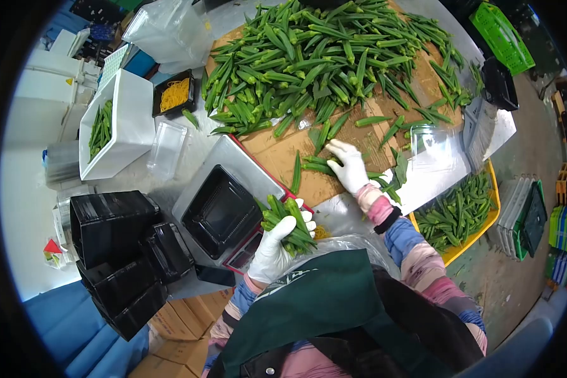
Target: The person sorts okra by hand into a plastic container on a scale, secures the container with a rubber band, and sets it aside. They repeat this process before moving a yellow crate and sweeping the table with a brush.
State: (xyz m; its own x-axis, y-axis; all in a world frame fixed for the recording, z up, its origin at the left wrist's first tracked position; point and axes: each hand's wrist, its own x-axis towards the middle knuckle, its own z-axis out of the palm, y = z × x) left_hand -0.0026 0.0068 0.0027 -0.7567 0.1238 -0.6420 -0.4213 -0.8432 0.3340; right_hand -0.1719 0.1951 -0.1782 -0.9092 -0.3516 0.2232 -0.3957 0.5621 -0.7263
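While left hand [276, 247] clasps okra [283, 223], unreadable lettering [289, 283]

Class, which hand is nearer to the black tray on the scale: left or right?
Left. The left hand, gripping okra, is close beside the black tray; the right hand is farther away, over the cardboard.

- Okra pile [315, 63] on cardboard [277, 154], at the back
- Weighing scale [236, 154] left of the cardboard, tray [220, 203] on it
- Foam box [132, 126] at left, behind stacked trays [110, 223]
- Crate [496, 192] at right, okra [457, 214] in it
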